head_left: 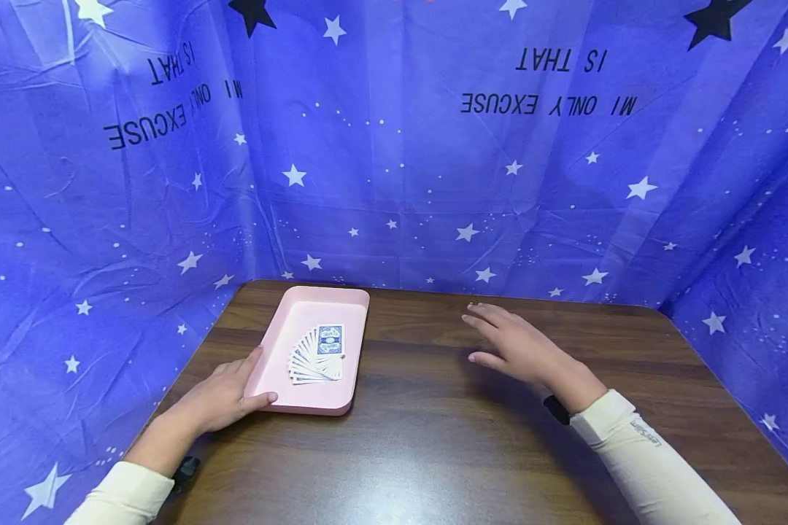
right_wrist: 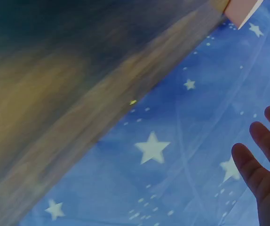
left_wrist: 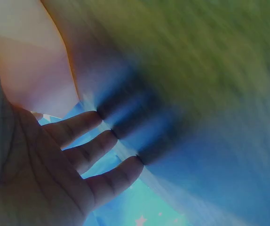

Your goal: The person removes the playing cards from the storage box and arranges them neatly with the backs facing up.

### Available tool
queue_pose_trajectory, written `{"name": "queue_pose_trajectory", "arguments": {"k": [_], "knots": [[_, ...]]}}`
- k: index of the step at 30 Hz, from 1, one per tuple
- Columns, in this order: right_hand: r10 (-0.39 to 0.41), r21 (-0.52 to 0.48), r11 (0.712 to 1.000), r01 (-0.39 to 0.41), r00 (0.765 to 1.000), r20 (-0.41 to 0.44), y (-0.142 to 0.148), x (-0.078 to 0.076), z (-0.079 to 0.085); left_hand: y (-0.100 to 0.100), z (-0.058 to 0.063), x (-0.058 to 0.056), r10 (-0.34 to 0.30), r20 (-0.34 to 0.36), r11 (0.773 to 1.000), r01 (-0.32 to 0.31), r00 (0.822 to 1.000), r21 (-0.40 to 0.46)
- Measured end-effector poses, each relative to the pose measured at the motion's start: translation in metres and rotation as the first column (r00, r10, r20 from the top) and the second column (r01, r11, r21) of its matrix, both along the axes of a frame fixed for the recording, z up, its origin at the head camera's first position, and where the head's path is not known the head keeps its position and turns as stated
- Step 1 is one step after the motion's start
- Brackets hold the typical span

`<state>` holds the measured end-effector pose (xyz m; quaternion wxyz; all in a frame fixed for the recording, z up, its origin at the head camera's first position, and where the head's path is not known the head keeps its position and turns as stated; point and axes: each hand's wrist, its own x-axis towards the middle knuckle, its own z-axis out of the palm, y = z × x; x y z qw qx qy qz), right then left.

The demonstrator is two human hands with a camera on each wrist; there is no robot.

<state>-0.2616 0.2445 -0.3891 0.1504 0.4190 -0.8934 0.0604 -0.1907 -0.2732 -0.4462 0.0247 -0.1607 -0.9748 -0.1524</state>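
A pink rectangular tray (head_left: 272, 375) lies on the left part of the table. Inside it are playing cards (head_left: 308, 359) spread in a fan, with a blue patterned back uppermost. My left hand (head_left: 219, 394) touches the tray's near left corner, thumb at the front rim and fingers along the left side. In the left wrist view that hand (left_wrist: 41, 165) has straight, spread fingers beside the tray wall (left_wrist: 36, 61). Over the table, right of the tray, my right hand (head_left: 519, 346) holds nothing, its fingers extended. The right wrist view shows its fingertips (right_wrist: 243, 153) apart from the tray (right_wrist: 243, 12).
The brown wooden table (head_left: 407, 408) runs back to a blue star-patterned curtain (head_left: 394, 146), which also hangs along both sides. Black bands (head_left: 185, 472) show at both wrists. A small yellow speck (right_wrist: 133, 102) sits near the table edge in the right wrist view.
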Motion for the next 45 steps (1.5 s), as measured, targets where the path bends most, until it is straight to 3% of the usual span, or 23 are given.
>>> {"name": "queue_pose_trajectory", "arguments": {"k": [6, 11, 29, 37, 45], "knots": [[0.071, -0.004, 0.997, -0.071, 0.997, -0.014, -0.027, -0.008, 0.005, 0.000, 0.000, 0.000, 0.002, 0.008, 1.000, -0.002, 1.000, -0.010], [0.125, -0.066, 0.990, -0.126, 0.992, -0.027, -0.047, -0.024, 0.009, -0.001, 0.000, 0.001, 0.018, 0.012, 1.000, -0.018, 1.000, -0.014], [0.163, -0.120, 0.981, -0.155, 0.984, 0.067, -0.103, -0.067, -0.007, -0.002, 0.001, -0.002, 0.024, 0.017, 0.999, -0.023, 1.000, -0.030], [0.157, -0.092, 0.985, -0.146, 0.981, 0.117, -0.129, -0.076, -0.013, 0.001, 0.001, -0.003, 0.030, 0.027, 0.999, -0.029, 0.999, -0.029], [0.198, -0.087, 0.979, -0.187, 0.968, 0.155, -0.159, -0.078, -0.015, 0.000, 0.004, -0.002, 0.042, 0.043, 0.998, -0.041, 0.998, -0.038]]}}
